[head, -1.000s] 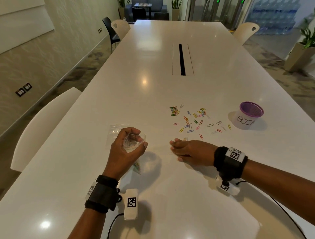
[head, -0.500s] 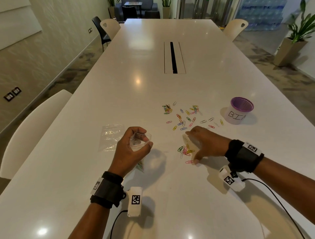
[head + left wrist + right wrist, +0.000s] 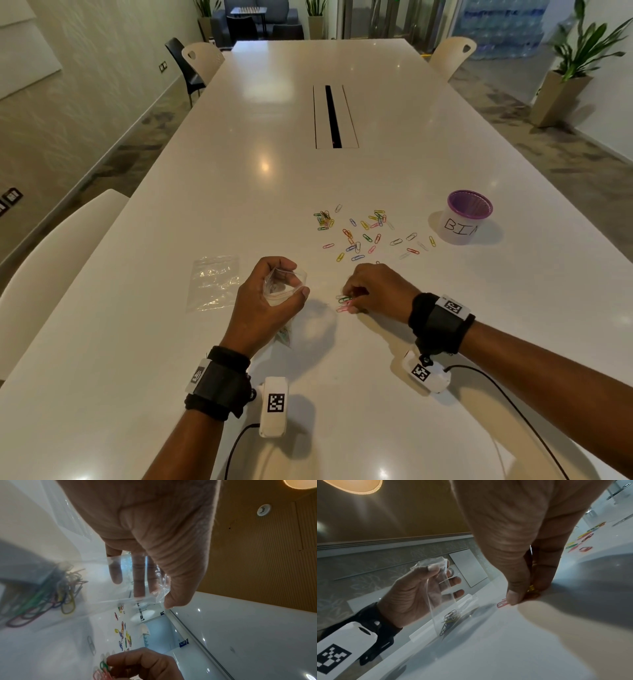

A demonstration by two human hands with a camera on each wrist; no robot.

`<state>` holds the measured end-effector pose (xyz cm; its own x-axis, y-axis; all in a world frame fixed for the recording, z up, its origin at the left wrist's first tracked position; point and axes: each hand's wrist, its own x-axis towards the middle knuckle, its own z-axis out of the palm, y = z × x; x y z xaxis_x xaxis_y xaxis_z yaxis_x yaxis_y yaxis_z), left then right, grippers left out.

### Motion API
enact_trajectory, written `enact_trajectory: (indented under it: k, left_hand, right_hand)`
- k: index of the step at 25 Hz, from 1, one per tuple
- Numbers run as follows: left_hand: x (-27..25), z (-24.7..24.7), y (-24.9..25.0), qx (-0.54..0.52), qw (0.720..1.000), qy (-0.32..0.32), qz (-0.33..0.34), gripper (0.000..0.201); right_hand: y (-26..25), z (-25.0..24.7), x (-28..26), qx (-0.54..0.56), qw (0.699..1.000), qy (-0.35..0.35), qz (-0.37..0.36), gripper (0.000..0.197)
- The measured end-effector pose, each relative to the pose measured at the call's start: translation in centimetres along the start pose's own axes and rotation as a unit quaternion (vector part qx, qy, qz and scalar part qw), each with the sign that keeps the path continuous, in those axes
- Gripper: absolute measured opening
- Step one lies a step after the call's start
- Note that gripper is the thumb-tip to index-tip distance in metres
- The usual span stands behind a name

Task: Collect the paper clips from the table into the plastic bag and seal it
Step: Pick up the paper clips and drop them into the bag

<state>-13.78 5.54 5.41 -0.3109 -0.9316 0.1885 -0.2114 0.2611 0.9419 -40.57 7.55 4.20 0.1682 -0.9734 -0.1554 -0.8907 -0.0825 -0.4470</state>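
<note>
Paper clips (image 3: 368, 233) (dozens loose), right grip (image 3: 373, 291) pinching several, left grip (image 3: 265, 301) holding one bag (image 3: 282, 286)

Black wristbands (image 3: 219, 385) — white tagged cameras (image 3: 273, 406).

Left hand (image 3: 263, 301) raised above the table (image 3: 342, 394), fingers and thumb curled, holding the plastic bag (image 3: 284, 284) mouth open. Right hand (image 3: 373, 291) low on the table, fingertips (image 3: 513, 599) pinching paper clips (image 3: 344, 303).

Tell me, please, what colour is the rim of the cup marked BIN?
The rim of the cup is purple, clearest in the head view.
</note>
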Motion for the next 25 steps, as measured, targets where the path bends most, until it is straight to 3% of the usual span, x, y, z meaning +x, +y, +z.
enact_trajectory:
  k: [4, 6, 10, 15, 18, 20, 22, 25]
  left_hand:
    - [0.1, 0.0, 0.0, 0.002, 1.0, -0.001, 0.006, 0.038]
    - [0.0, -0.1, 0.0, -0.001, 1.0, -0.002, 0.008, 0.038]
    - [0.1, -0.1, 0.0, -0.002, 1.0, 0.0, 0.011, 0.038]
    - [0.1, -0.1, -0.1, -0.009, 1.0, 0.0, 0.014, 0.038]
    - [0.2, 0.0, -0.2, -0.014, 1.0, -0.001, 0.012, 0.038]
    - [0.2, 0.1, -0.3, -0.014, 1.0, -0.002, 0.006, 0.039]
    - [0.2, 0.3, -0.3, -0.017, 1.0, -0.004, 0.007, 0.039]
    - [0.3, 0.6, -0.3, -0.021, 1.0, -0.005, 0.013, 0.038]
  right_hand:
    - [-1.9, 0.4, -0.1, -0.071, 0.997, 0.016, -0.014, 0.04]
    - [-2.6, 1.1, -0.1, -0.089, 0.994, 0.008, -0.065, 0.042]
    - [-2.9, 1.5, -0.2, -0.108, 0.986, -0.011, -0.129, 0.024]
    - [-1.3, -0.3, -0.7, -0.076, 0.992, -0.023, -0.093, 0.019]
    - [0.5, -2.0, -1.3, -0.033, 0.999, -0.024, -0.036, 0.042]
    - [0.9, -2.7, -1.6, -0.071, 0.995, -0.073, 0.002, 0.055]
    - [0.7, -2.4, -1.6, -0.113, 0.989, -0.097, 0.009, 0.048]
    - [-0.2, -1.2, -0.9, -0.108, 0.992, -0.062, 0.005, 0.026]
